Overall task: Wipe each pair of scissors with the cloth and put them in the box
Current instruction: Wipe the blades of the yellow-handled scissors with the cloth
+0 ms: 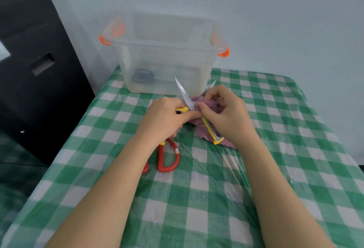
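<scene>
Red-handled scissors [167, 157] wait at centre frame while left hand [163, 118] grips yellow scissors [186, 98] steady, right hand [224, 113] fingers [211, 95] pinching purple cloth [206, 103] onto a blade to wipe.

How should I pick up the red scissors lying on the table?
Take the red scissors by the big red handle loops, coming from the near side, your side of the table. The loops lie flat and point toward you, with open room around them. The blade end points away and is hidden under the left hand, so keep clear of it.
</scene>
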